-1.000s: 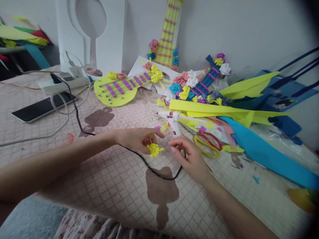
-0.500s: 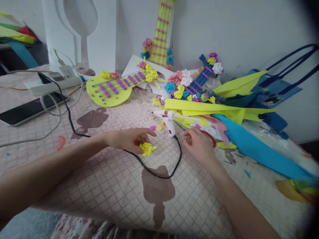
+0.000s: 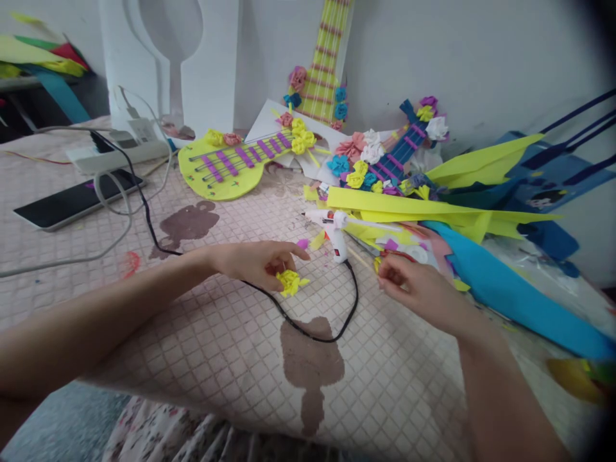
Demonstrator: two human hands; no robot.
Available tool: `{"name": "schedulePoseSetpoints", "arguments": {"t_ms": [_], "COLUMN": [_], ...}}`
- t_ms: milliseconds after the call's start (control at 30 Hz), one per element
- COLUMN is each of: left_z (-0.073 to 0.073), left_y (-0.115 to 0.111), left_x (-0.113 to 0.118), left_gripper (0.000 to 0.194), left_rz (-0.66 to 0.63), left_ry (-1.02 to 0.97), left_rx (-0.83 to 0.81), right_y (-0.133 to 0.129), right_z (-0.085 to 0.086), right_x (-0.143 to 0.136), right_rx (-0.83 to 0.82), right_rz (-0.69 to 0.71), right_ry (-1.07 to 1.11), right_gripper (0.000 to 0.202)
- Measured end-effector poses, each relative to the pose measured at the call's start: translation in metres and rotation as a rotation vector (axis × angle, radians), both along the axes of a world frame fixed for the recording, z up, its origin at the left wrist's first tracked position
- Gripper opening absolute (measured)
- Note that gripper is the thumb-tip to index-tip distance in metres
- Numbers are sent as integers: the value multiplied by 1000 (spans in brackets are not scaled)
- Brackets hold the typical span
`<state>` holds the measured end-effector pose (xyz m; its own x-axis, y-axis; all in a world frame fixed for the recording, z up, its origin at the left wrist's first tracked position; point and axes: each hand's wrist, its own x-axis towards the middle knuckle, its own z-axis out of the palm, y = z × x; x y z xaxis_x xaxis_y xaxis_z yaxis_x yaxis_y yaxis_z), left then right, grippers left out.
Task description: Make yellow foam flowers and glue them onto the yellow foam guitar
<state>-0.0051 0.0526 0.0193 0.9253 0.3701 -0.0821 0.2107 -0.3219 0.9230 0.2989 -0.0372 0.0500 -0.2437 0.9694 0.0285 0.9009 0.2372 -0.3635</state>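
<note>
My left hand [image 3: 255, 264] holds a small crumpled yellow paper flower [image 3: 289, 282] just at the tabletop, its index finger stretched out above the flower. My right hand [image 3: 416, 285] is off to the right with curled fingers. Whatever its fingertips may pinch is too small to make out. Close to those fingertips lie a thin wooden stick [image 3: 360, 260] and a yellow scrap. Red-handled scissors [image 3: 403, 255] lie just behind the right hand, partly covered. Between both hands rests a white glue gun [image 3: 337, 234] with a glue stick in its back, its black cord [image 3: 312, 335] looping toward me.
Paper-decorated guitar shapes, one yellow [image 3: 221, 168] and one blue [image 3: 397, 157], lie at the back. Yellow paper strips [image 3: 433, 206] and a blue strip [image 3: 505, 289] spread rightward beside a blue bag [image 3: 543, 186]. A phone [image 3: 77, 199] and power strip [image 3: 115, 154] sit at left.
My right hand has drawn back to the right, away from the glue gun and stick. The left hand keeps the yellow flower in place. The whole view has shifted slightly.
</note>
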Motion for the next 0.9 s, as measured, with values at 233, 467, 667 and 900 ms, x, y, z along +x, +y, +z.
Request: {"name": "schedulePoseSetpoints", "arguments": {"t_ms": [233,467,667,900], "left_z": [2,7,6,-1], "left_y": [-6,-10,-8,-2], "left_x": [4,7,6,4], "left_gripper": [52,60,60,58], "left_rz": [4,9,0,-32], "left_ry": [17,91,119,63], "left_rx": [13,0,47,-114], "right_y": [-12,-12,-11,-12], "right_z": [-12,-24,-27,-31], "right_x": [-55,-84,-90,-91], "right_rx": [-41,37,56,61], "right_rz": [82,156,172,171], "right_ry": [349,282,258,232], "right_gripper": [5,5,9,10]}}
